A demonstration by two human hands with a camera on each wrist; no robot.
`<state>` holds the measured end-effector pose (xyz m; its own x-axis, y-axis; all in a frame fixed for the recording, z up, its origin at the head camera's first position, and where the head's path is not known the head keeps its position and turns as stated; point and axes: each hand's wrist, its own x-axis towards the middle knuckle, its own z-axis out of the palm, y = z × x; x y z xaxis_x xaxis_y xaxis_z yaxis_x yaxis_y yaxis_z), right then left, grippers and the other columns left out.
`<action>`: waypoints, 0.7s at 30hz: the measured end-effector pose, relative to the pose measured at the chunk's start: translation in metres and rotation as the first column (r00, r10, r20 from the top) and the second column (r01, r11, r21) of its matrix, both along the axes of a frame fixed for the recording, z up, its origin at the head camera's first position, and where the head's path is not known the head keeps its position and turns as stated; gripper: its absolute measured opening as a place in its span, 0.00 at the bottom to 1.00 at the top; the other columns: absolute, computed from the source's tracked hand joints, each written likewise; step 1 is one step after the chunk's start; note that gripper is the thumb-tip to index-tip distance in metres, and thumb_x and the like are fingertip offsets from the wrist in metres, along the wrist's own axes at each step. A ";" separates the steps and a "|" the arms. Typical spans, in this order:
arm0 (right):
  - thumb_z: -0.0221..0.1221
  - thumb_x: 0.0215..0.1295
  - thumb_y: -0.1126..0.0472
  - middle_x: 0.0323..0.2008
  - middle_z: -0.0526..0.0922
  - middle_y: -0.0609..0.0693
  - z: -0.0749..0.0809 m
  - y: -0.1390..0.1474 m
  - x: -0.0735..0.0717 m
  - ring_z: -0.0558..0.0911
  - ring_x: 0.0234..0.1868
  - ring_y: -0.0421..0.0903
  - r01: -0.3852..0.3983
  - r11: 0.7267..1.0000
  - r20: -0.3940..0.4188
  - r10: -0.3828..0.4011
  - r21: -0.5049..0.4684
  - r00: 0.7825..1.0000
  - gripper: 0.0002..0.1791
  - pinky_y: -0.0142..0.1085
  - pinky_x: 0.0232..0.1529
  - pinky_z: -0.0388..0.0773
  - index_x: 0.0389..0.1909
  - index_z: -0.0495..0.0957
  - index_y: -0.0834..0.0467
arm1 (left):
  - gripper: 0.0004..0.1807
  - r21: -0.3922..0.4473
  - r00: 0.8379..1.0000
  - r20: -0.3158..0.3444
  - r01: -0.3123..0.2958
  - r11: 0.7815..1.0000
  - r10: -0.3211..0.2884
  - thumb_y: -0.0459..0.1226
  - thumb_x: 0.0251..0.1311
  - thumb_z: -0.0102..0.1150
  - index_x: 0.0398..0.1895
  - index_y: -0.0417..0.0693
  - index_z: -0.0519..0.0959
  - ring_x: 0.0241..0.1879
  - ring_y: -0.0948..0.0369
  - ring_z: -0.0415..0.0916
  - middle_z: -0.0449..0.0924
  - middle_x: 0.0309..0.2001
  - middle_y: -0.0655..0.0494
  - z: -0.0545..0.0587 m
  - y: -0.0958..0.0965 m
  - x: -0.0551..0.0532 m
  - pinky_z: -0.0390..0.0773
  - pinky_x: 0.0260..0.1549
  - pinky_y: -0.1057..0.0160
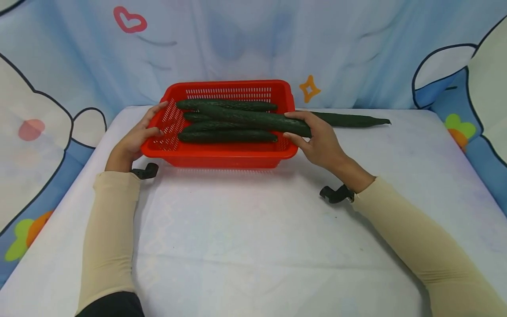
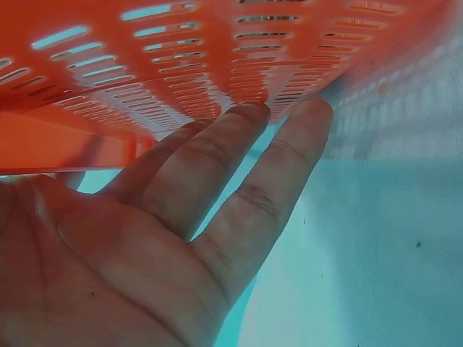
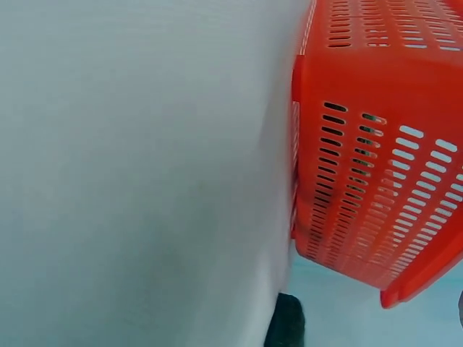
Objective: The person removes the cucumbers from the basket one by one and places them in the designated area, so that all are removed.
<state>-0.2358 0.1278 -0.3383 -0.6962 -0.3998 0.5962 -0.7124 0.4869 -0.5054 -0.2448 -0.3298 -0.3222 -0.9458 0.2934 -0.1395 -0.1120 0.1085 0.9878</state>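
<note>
A red plastic basket (image 1: 222,155) with slotted walls stands on the table. Several dark green cucumbers (image 1: 227,135) lie in it lengthwise. My left hand (image 1: 136,137) holds the basket's left end, thumb over the rim; in the left wrist view its other fingers (image 2: 249,195) reach along the slotted wall from outside. At the right end, my right hand (image 1: 318,140) grips the near end of a long cucumber (image 1: 253,118) between thumb and fingers. That cucumber slants across the basket above the others. The right wrist view shows the basket's outer wall (image 3: 347,79), not the hand's grip.
Another cucumber (image 1: 352,119) lies on the white-covered table (image 1: 253,229) to the right of the basket, partly behind my right hand. A printed blue curtain (image 1: 336,39) hangs at the table's back edge.
</note>
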 end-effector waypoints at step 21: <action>0.64 0.62 0.65 0.55 0.77 0.57 0.002 0.023 -0.001 0.75 0.39 0.39 -0.080 0.997 0.168 0.083 -0.021 0.982 0.30 0.24 0.34 0.74 0.66 0.68 0.56 | 0.44 -0.051 0.999 0.021 -0.030 0.998 0.032 0.25 0.65 0.44 0.76 0.78 0.49 0.53 0.57 0.71 0.49 0.71 0.49 0.002 0.004 0.002 0.85 0.39 0.67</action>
<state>-0.2364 0.1506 -0.3363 -0.7526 -0.4518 0.4790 -0.6534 0.4224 -0.6282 -0.2424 -0.3254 -0.3200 -0.9508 0.2560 -0.1743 -0.1377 0.1547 0.9783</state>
